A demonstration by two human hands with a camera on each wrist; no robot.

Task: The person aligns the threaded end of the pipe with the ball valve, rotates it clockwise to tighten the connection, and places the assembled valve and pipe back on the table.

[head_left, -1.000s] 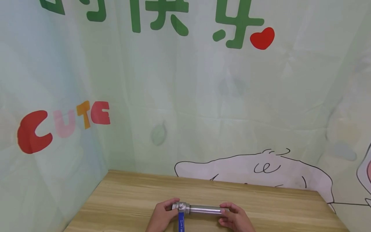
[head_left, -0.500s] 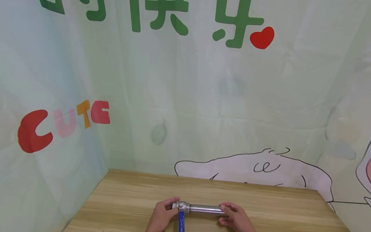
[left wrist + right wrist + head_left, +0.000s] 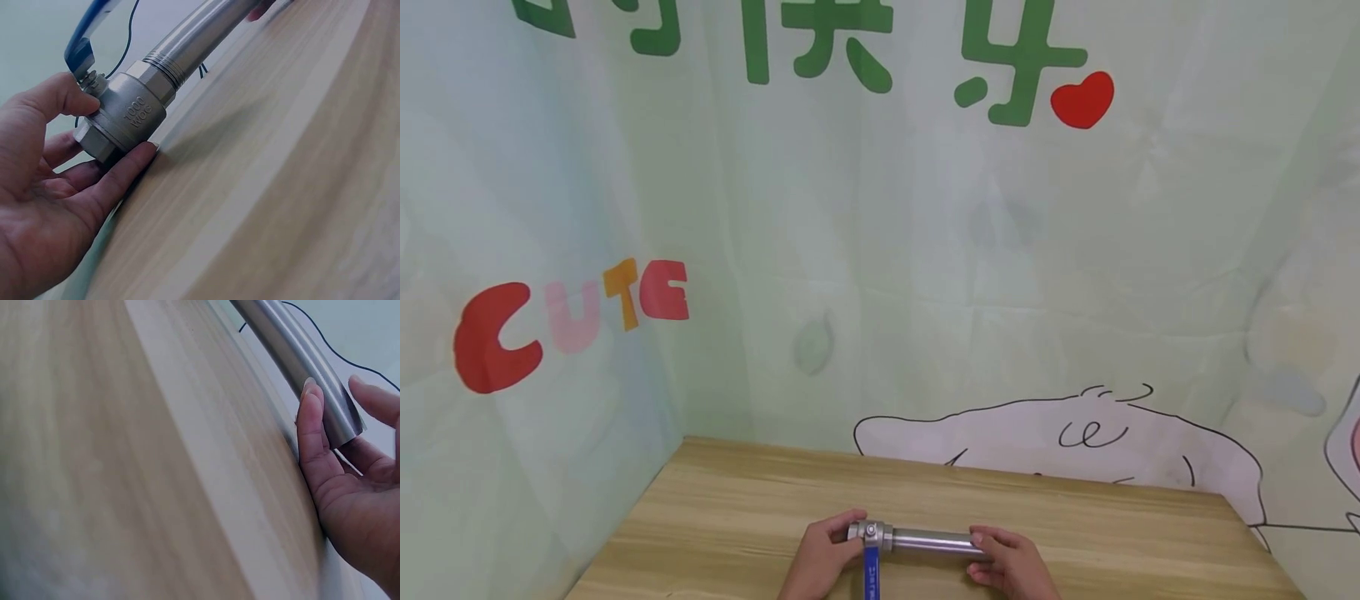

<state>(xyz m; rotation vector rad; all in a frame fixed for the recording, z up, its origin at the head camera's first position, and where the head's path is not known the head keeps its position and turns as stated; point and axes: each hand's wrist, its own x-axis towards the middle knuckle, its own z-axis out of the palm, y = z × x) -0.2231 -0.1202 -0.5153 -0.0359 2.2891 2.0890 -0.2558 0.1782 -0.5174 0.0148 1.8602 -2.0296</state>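
My left hand (image 3: 817, 560) grips a steel ball valve (image 3: 130, 112), thumb on one side and fingers on the other. "1000 WOG" stands out on the valve's body. Its blue lever handle (image 3: 871, 573) points toward me in the head view. A bare metal pipe (image 3: 934, 542) runs right from the valve, with threads showing where it enters. At the pipe's far end, my right hand (image 3: 1017, 565) has its fingers and thumb curled round it. In the right wrist view the pipe's plain end (image 3: 342, 425) lies between those fingers. Valve and pipe lie nearly level, close over the table.
A wood-grain table (image 3: 760, 492) spreads beneath both hands. Pale green printed cloth (image 3: 910, 250) stands behind it and along the left side, with coloured letters, a red heart and a drawn white animal (image 3: 1015, 442) at the table's back edge.
My right thumb has shifted slightly upward over the pipe's end. The left hand and valve keep nearly the same place, and the head view has drifted a little.
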